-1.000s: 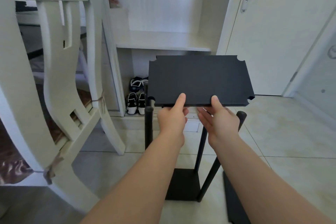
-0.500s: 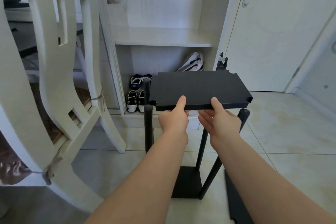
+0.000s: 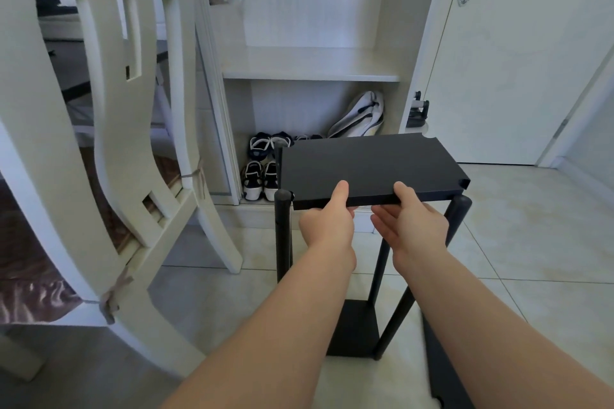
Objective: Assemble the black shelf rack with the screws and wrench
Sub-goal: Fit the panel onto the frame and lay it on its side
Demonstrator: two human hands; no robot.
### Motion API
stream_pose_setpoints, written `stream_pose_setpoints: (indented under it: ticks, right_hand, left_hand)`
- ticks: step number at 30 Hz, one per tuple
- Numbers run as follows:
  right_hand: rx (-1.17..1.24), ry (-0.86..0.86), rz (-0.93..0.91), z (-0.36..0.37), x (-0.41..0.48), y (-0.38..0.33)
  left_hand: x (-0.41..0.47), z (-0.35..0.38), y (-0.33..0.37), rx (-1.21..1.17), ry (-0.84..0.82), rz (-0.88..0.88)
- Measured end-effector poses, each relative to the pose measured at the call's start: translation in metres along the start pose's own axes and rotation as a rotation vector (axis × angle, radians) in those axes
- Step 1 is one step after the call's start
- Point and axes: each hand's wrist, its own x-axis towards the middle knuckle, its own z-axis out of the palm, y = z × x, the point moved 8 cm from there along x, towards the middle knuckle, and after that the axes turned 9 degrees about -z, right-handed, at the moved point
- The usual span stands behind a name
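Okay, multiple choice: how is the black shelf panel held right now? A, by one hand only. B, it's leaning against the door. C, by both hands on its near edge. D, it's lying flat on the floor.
C: the left hand and the right hand each pinch the near edge of the black shelf panel, thumbs on top, with the panel up at the tops of the upright poles.

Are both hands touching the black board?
Touching. The head view shows the left hand and the right hand each with a thumb lying on top of the black board at its near edge.
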Motion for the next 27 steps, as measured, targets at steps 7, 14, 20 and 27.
stream_pose_setpoints:
  ticks: [7, 14, 20, 27]
  right_hand:
    - [0.001, -0.024, 0.009, 0.001, -0.008, 0.003]
    - [0.037, -0.086, 0.057, 0.01, -0.017, 0.011]
    - [0.043, -0.131, 0.139, 0.017, -0.018, 0.025]
    - [0.031, -0.135, 0.17, 0.017, -0.013, 0.031]
  left_hand:
    - [-0.006, -0.009, 0.001, -0.006, 0.018, -0.005]
    - [-0.006, -0.022, 0.008, -0.007, 0.026, -0.01]
    - [0.005, -0.031, 0.013, 0.029, 0.046, -0.003]
    - [0.019, -0.031, 0.008, 0.053, 0.065, -0.013]
